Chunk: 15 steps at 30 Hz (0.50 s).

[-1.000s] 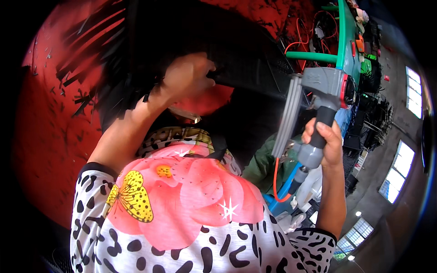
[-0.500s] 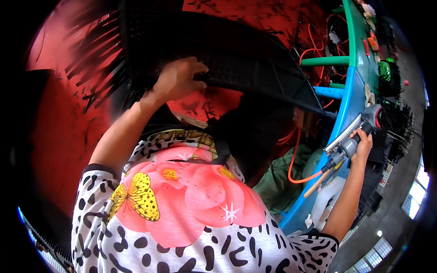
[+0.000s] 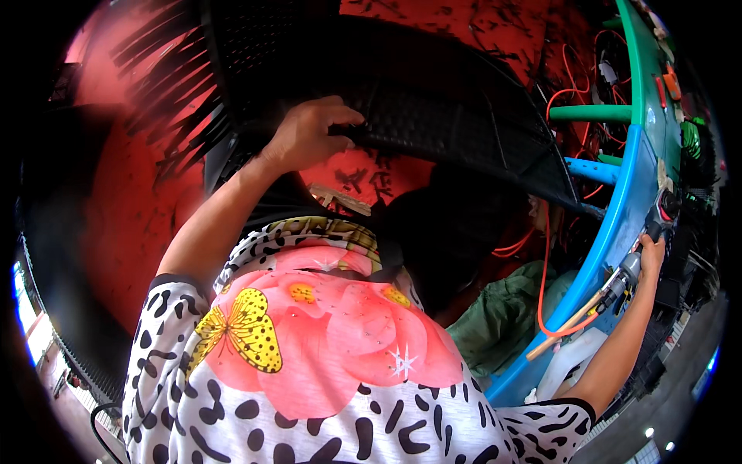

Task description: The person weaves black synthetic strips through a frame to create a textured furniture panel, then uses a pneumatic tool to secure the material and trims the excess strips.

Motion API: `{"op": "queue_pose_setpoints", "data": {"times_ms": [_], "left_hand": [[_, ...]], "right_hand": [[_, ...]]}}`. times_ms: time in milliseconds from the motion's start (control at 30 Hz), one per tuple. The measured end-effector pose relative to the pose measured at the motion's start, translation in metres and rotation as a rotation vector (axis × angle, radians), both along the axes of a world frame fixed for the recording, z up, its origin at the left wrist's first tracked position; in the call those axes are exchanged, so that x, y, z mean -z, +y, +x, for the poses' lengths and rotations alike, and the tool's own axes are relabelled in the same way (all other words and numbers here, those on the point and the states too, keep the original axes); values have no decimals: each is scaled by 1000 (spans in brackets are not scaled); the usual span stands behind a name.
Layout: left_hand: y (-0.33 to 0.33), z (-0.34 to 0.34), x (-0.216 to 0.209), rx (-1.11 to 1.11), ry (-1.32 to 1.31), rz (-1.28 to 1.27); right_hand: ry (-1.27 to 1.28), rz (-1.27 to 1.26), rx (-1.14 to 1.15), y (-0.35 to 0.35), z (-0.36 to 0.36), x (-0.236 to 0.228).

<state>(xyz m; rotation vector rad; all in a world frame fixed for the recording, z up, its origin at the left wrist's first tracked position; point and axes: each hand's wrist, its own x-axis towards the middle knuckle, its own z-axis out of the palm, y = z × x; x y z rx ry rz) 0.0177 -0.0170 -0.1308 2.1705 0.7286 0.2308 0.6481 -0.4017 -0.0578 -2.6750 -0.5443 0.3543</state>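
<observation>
My left hand [image 3: 313,135] is curled at the near edge of a dark woven wicker piece [image 3: 410,133], its fingers and thumb pinching the rim. Much of that piece lies in deep shadow, so its full shape is hard to make out. Off to the right, my right hand [image 3: 651,254] is closed around a grey air stapler [image 3: 627,272] with a slim metal magazine. An orange air hose [image 3: 543,298] runs from the stapler's rear end. The stapler is low over the blue bench top [image 3: 576,286]; whether it touches is unclear.
Dark strips [image 3: 174,100] fan out at upper left above the red floor [image 3: 127,255], where scraps lie scattered. A wooden stick [image 3: 564,326] and white material [image 3: 572,363] rest on the bench. Green cloth [image 3: 498,317] bunches beside it. A green bench section [image 3: 653,77] continues farther away.
The stapler in my right hand has moved right and lower over the bench, and its angle has turned. My left hand stays at the wicker rim. The whole view has shifted slightly.
</observation>
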Motion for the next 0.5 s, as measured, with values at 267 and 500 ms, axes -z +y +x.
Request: {"op": "queue_pose_setpoints", "data": {"times_ms": [267, 500], "left_hand": [[4, 7, 0, -8, -13, -74], [7, 13, 8, 5, -107, -73]], "right_hand": [[-284, -517, -32, 11, 58, 42], [-418, -596, -36, 12, 60, 45]]}}
